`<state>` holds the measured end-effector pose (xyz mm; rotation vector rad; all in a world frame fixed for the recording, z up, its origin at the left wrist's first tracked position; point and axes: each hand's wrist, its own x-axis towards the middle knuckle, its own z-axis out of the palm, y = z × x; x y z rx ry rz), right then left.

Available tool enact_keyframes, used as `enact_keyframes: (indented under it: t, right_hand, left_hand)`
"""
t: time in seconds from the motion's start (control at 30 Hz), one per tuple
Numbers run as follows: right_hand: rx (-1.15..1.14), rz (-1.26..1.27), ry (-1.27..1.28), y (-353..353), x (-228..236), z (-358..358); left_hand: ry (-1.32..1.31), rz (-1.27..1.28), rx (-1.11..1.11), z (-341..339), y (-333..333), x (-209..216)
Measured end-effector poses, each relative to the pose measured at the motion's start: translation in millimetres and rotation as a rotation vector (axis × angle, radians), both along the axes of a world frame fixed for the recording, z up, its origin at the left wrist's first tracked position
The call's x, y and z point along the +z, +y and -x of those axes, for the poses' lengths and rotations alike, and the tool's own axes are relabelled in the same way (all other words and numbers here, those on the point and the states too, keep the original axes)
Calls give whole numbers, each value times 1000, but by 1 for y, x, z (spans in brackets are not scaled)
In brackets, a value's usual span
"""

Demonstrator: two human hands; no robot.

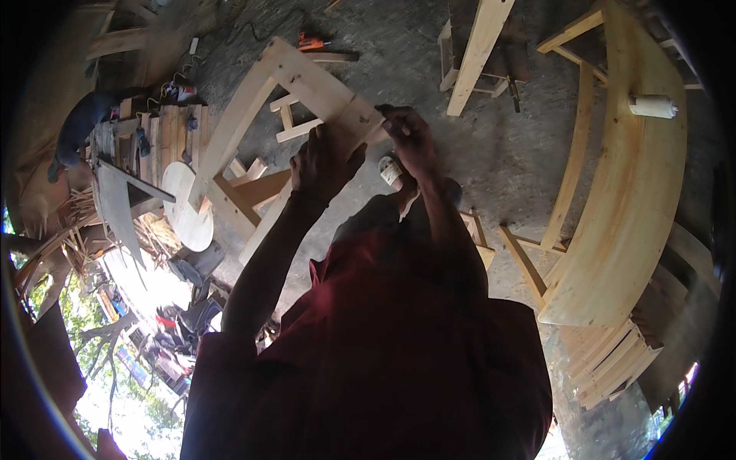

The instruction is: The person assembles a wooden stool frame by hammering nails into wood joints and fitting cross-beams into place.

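A pale wooden frame with a wide board across its top and long legs stands tilted in front of me. My left hand holds the near side of the wide board, its thumb apart from the fingers. At the board's right corner, my right hand is closed, fingers bent and pinched against the wood. Whatever lies between those fingers is too dark and small to make out. Dark spots mark the board's face near the right hand.
An orange power tool lies on the floor beyond the frame. At right stands a long wooden bench bearing a white roll. A long plank juts from the back. Leftward are a round wooden disc and stacked boards.
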<state>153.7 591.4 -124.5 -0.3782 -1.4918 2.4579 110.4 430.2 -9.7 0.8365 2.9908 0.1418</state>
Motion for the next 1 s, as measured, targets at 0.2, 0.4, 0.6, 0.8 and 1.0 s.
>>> enact_keyframes:
  t: [0.2, 0.4, 0.6, 0.8, 1.0]
  right_hand:
    - [100, 104, 138, 6, -5, 9]
    - [186, 44, 88, 9, -11, 9]
    - [241, 29, 76, 12, -4, 8]
    - [303, -31, 148, 20, -10, 14]
    - [366, -76, 164, 26, -17, 18]
  left_hand:
    - [-38, 22, 58, 5, 3, 1]
    - [-100, 15, 132, 2, 4, 9]
    - [-74, 13, 150, -2, 3, 10]
    - [-73, 23, 151, -2, 6, 11]
    - [-63, -5, 160, -2, 8, 12]
